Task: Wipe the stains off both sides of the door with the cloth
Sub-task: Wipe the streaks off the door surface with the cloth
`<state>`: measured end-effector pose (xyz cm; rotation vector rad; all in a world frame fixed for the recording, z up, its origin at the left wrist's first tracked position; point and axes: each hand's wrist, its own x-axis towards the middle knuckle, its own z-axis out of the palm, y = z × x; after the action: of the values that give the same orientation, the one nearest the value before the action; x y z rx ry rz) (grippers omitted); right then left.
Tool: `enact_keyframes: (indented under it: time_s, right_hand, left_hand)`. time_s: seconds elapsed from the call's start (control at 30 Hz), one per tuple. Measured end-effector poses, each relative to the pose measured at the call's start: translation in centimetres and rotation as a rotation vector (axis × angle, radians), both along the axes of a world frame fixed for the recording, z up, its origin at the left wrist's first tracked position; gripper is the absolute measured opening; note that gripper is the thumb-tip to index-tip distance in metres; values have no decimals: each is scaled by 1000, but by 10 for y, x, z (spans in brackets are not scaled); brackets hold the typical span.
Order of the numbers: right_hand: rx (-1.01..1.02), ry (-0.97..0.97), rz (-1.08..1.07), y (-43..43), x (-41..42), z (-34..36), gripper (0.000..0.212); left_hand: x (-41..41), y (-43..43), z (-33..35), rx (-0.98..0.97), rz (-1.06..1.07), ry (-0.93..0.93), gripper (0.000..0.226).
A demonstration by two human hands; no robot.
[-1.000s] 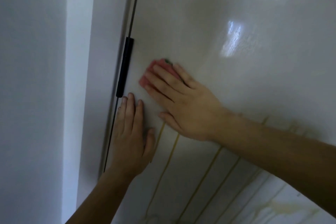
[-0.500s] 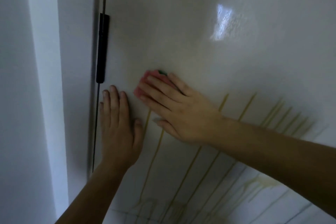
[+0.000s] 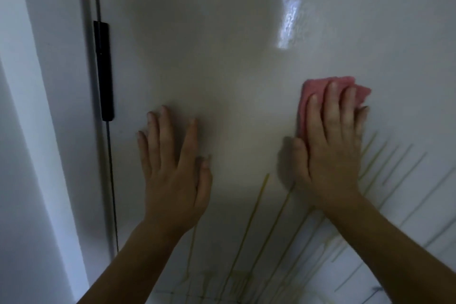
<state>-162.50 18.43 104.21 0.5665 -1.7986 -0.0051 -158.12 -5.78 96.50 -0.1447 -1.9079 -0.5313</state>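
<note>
Door [image 3: 234,32] streaks [image 3: 259,205] at lower right could smear if the cloth [image 3: 311,91] saturates; right hand [image 3: 330,155] presses it with straight fingers [image 3: 333,111], left hand [image 3: 172,180] braces flat.

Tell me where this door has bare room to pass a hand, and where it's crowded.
Bare: the door strip between the left hand and the right hand, and the stretch above both hands. A narrower gap lies between the hinge and the left hand. Crowded: stain streaks below and right of the right hand, which presses the cloth.
</note>
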Motion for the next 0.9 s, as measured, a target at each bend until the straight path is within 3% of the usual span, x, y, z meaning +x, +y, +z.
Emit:
enact_keyframes:
  time_s: [0.07, 0.2, 0.37, 0.57, 0.73, 0.77, 0.9]
  right_hand:
    - [-25, -36, 14, 1, 5, -23, 67]
    - [213, -58, 6, 31, 6, -55, 63]
    - [-202, -68, 3, 59, 3, -13, 67]
    - [120, -63, -20, 79, 7, -47, 66]
    - [-407, -57, -62, 111, 2, -3, 65]
    - [-400, -82, -37, 112, 3, -13, 67]
    - [-37, -143, -41, 135, 13, -68, 70]
  left_hand:
    - [0, 15, 11, -79, -37, 30, 63]
    - [-1, 49, 26, -243, -114, 66, 65]
    - [-4, 74, 31, -352, -136, 51, 65]
    - [-9, 104, 41, -406, -212, 70, 65]
    - [-11, 131, 49, -469, -180, 80, 65]
    - [-11, 138, 52, -484, -180, 80, 64]
    - [-11, 170, 58, -542, -213, 61, 64]
